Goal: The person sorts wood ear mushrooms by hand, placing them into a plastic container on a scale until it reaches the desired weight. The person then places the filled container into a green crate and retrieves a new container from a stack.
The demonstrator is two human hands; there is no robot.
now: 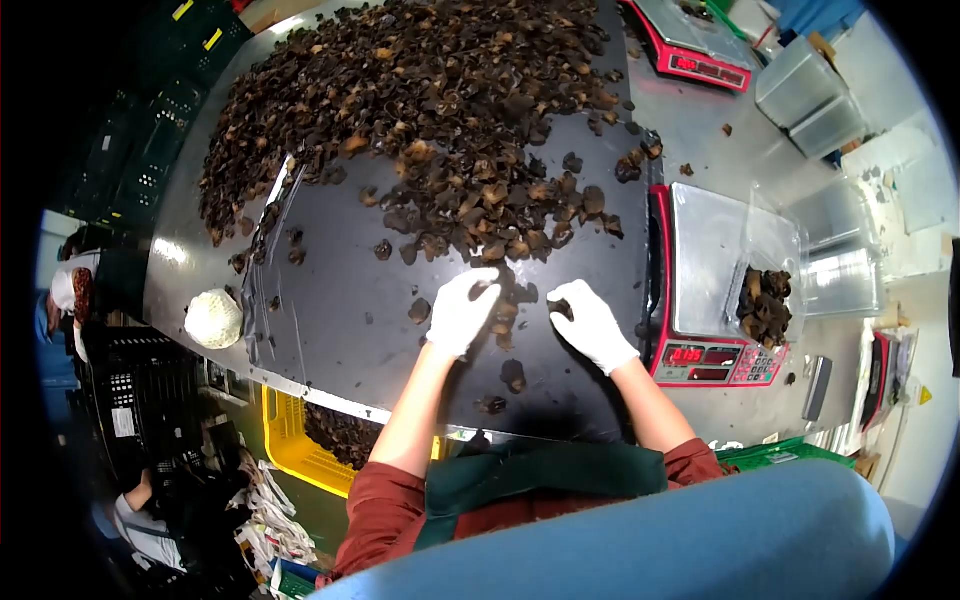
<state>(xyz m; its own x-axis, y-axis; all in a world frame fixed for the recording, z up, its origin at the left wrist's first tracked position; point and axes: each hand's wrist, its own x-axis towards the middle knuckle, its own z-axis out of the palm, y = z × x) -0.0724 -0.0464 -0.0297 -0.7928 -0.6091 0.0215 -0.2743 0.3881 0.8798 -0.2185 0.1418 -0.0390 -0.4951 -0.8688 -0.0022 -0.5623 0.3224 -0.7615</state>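
Dark mushrooms (400, 100) lie heaped on the worktop (700, 130), thinning to scattered pieces around both gloved hands. Left hand (463, 314): fingers curled; grip cannot be determined. Right hand (592, 326): fingers curled beside loose pieces; grip likewise undetermined. Beyond it, a red scale (705, 265) carries a clear tub (764, 240) containing mushrooms.

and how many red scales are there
2 clear: upper-right scale and the scale beside the right hand; a red-edged object far right may be a third.
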